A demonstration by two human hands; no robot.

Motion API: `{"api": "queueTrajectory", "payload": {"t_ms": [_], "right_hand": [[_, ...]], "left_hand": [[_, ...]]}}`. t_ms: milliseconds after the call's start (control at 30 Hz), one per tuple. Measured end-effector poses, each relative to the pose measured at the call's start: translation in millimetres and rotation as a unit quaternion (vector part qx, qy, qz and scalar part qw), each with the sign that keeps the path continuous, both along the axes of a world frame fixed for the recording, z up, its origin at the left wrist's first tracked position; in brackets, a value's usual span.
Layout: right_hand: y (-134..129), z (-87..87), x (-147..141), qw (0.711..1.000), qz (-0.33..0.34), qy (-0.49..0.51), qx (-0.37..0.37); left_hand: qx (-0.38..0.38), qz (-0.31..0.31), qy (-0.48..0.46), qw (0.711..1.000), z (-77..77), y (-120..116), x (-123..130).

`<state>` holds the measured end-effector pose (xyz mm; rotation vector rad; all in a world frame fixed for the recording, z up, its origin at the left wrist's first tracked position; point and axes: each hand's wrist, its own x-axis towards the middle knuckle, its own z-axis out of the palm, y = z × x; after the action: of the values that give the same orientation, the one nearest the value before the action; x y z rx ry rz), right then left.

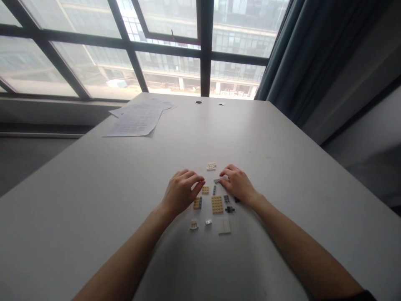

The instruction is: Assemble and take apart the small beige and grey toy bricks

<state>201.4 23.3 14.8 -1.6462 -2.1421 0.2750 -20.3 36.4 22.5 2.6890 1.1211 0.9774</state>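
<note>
My left hand (183, 189) hovers over the table's middle, thumb and forefinger pinched; whatever may be between them is too small to make out. Opposite it, my right hand (237, 182) has its thumb and forefinger at a flat grey building brick (216, 181). Between the hands lie a small tan plate brick (205, 190) and a narrow grey strip (214, 190). Nearer me are a larger tan studded plate (216, 204), a tan-and-grey piece (197, 203), dark grey bricks (226, 199) and a black jointed piece (229, 209). A dark piece (237, 200) is partly hidden under my right hand.
White studded bricks (211, 166) lie beyond the hands. Closest to me are a white curved piece (194, 225), a small shiny piece (208, 222) and white flat tiles (224, 226). Printed papers (134, 121) rest at the white table's (282, 167) far left, before a window.
</note>
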Motion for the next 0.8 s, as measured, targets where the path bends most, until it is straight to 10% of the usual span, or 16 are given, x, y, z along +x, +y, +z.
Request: {"api": "queueTrajectory", "payload": {"t_ms": [800], "right_hand": [[-8,-12.1,3,0.955,0.052,0.196,0.216]], "left_hand": [[-0.041,-0.112,0.138,0.983,11.0,-13,11]]}}
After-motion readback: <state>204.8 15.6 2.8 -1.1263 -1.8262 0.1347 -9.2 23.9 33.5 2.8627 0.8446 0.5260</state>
